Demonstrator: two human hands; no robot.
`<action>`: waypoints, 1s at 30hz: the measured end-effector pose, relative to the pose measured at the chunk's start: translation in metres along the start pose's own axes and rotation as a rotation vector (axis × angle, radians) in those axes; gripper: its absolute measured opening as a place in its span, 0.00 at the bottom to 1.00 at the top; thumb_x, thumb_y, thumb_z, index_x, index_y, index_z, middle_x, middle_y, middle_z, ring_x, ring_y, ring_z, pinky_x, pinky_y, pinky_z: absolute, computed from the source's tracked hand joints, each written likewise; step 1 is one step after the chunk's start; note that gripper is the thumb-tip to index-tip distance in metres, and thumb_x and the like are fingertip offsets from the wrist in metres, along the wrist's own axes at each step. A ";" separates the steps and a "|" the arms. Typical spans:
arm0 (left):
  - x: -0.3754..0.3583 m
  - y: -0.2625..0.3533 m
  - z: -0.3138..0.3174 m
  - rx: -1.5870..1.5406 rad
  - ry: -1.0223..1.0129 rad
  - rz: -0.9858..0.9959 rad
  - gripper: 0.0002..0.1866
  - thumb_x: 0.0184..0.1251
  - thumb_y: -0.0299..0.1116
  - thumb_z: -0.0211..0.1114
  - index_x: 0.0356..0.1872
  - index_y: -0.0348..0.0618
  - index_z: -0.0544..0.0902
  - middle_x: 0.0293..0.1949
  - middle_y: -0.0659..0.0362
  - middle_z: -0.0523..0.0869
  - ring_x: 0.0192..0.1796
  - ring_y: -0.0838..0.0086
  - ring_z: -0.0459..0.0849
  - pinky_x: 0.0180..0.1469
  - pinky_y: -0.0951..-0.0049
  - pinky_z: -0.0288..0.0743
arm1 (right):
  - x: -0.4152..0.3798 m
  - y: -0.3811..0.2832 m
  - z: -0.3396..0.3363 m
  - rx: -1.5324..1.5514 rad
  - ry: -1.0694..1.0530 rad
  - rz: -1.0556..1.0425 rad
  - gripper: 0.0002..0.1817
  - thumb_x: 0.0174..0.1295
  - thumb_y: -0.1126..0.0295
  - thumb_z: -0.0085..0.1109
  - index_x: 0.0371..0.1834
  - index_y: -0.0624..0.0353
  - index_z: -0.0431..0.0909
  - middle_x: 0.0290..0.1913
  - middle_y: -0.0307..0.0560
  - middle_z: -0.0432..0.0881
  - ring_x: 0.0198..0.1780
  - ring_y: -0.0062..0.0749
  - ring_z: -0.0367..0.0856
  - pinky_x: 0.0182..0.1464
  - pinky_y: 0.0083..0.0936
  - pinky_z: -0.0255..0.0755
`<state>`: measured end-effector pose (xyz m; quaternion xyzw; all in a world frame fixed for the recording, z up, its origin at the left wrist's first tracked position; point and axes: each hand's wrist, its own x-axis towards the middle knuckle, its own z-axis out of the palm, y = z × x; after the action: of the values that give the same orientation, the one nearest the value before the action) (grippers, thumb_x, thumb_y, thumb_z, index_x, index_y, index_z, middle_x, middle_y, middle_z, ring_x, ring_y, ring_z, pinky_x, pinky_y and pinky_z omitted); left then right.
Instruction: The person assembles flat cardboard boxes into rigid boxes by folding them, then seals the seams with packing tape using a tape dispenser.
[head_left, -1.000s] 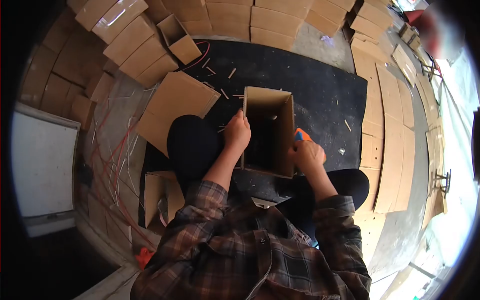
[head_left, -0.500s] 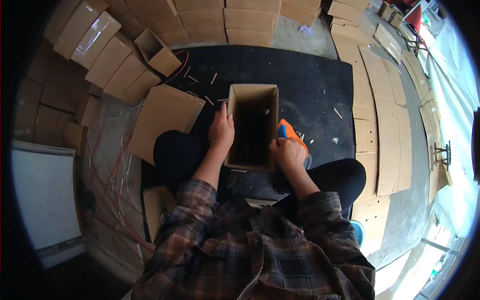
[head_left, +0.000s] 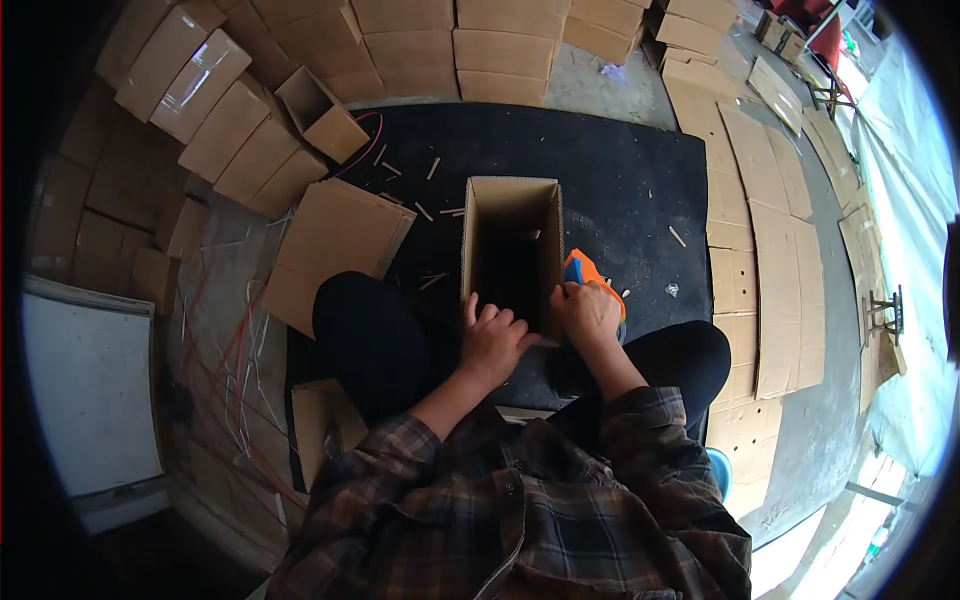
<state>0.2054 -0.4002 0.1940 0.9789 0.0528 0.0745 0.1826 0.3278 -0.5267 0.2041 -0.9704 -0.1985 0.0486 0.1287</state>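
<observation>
A tall open-topped cardboard box (head_left: 513,188) stands between my knees on the black mat, its inside dark toward the bottom. My left hand (head_left: 492,348) lies at the near rim of this box, fingers spread and touching the edge; what is beneath the palm is hidden. By the right wall of the box, my right hand (head_left: 590,315) is closed around an orange-and-blue tape dispenser (head_left: 584,266). Its lower part is covered by my fingers. A small pale bit shows inside the box, against the right wall.
Thin cardboard strips (head_left: 424,212) are scattered over the black mat (head_left: 630,180). Flattened cardboard (head_left: 335,235) lies to the left, more sheets (head_left: 775,260) to the right. Stacked cartons (head_left: 410,50) line the back and left. Tangled red and white straps (head_left: 240,370) lie at left.
My left hand has moved from the left wall of the box down to its near rim, and its fingers have spread. My right hand stays beside the box with the tape dispenser.
</observation>
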 end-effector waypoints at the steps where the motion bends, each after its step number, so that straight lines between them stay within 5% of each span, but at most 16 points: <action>1: 0.008 0.001 0.001 0.035 -0.058 -0.004 0.10 0.62 0.42 0.64 0.29 0.50 0.86 0.33 0.60 0.82 0.47 0.64 0.79 0.69 0.44 0.52 | -0.001 0.002 -0.001 0.000 -0.024 0.014 0.19 0.60 0.50 0.55 0.26 0.52 0.86 0.28 0.51 0.83 0.33 0.43 0.85 0.35 0.39 0.79; 6: 0.039 -0.028 0.056 0.060 -0.189 -0.161 0.20 0.70 0.48 0.54 0.28 0.49 0.89 0.32 0.55 0.87 0.43 0.59 0.81 0.67 0.48 0.56 | -0.004 0.004 0.001 0.033 -0.021 0.016 0.18 0.60 0.51 0.56 0.27 0.51 0.86 0.29 0.51 0.84 0.34 0.43 0.85 0.36 0.39 0.78; 9: 0.033 -0.033 0.078 0.187 -0.250 -0.195 0.20 0.71 0.48 0.53 0.31 0.51 0.89 0.39 0.54 0.87 0.48 0.57 0.80 0.66 0.47 0.56 | -0.005 0.000 0.006 0.051 -0.020 0.034 0.18 0.59 0.49 0.56 0.28 0.50 0.87 0.28 0.50 0.83 0.33 0.43 0.85 0.35 0.38 0.78; 11: 0.037 -0.028 0.073 0.187 -0.374 -0.261 0.16 0.69 0.47 0.54 0.47 0.53 0.84 0.56 0.56 0.80 0.58 0.59 0.74 0.65 0.45 0.56 | -0.006 -0.003 0.008 0.071 -0.035 0.022 0.19 0.59 0.48 0.57 0.27 0.50 0.87 0.28 0.51 0.83 0.32 0.43 0.84 0.34 0.38 0.78; 12: 0.035 -0.027 0.075 0.190 -0.370 -0.258 0.16 0.69 0.47 0.54 0.47 0.53 0.84 0.56 0.56 0.80 0.58 0.59 0.74 0.65 0.45 0.56 | -0.010 -0.004 0.010 0.073 -0.030 0.022 0.19 0.59 0.48 0.57 0.27 0.50 0.87 0.28 0.51 0.83 0.32 0.43 0.84 0.34 0.38 0.78; 14: 0.037 -0.026 0.080 0.044 -0.024 -0.251 0.26 0.61 0.40 0.65 0.62 0.53 0.75 0.69 0.53 0.66 0.68 0.56 0.65 0.67 0.46 0.56 | -0.011 -0.003 0.014 0.046 0.043 0.037 0.19 0.59 0.47 0.57 0.27 0.49 0.87 0.27 0.51 0.83 0.31 0.43 0.84 0.34 0.39 0.78; 19: 0.111 -0.006 0.027 -0.030 0.274 -0.295 0.49 0.51 0.36 0.74 0.75 0.52 0.57 0.75 0.52 0.53 0.76 0.47 0.49 0.71 0.39 0.49 | -0.010 -0.006 0.007 0.036 0.001 0.063 0.18 0.59 0.48 0.57 0.26 0.47 0.87 0.26 0.51 0.82 0.30 0.42 0.84 0.31 0.39 0.78; 25: 0.124 -0.030 0.025 -0.037 0.258 -0.166 0.39 0.53 0.35 0.73 0.68 0.50 0.66 0.69 0.59 0.62 0.76 0.50 0.53 0.70 0.37 0.52 | -0.008 -0.003 0.009 0.028 0.027 0.059 0.17 0.58 0.49 0.59 0.25 0.49 0.86 0.23 0.50 0.81 0.28 0.42 0.84 0.30 0.39 0.78; 28: 0.073 -0.026 0.052 0.013 -0.037 -0.296 0.40 0.58 0.36 0.69 0.72 0.51 0.61 0.72 0.58 0.58 0.76 0.54 0.52 0.70 0.37 0.51 | -0.009 -0.005 0.005 0.051 0.010 0.037 0.18 0.59 0.49 0.58 0.25 0.50 0.86 0.24 0.51 0.81 0.28 0.43 0.84 0.30 0.38 0.78; 30: 0.070 -0.033 0.066 -0.022 -0.041 -0.288 0.37 0.61 0.37 0.67 0.71 0.49 0.63 0.73 0.56 0.57 0.76 0.52 0.51 0.71 0.38 0.50 | -0.013 -0.008 0.000 0.032 -0.068 0.031 0.18 0.60 0.50 0.57 0.26 0.51 0.86 0.27 0.51 0.82 0.29 0.43 0.85 0.31 0.38 0.79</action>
<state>0.2824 -0.3833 0.1297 0.9605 0.1881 0.0282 0.2030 0.3127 -0.5250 0.2068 -0.9690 -0.1871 0.0867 0.1364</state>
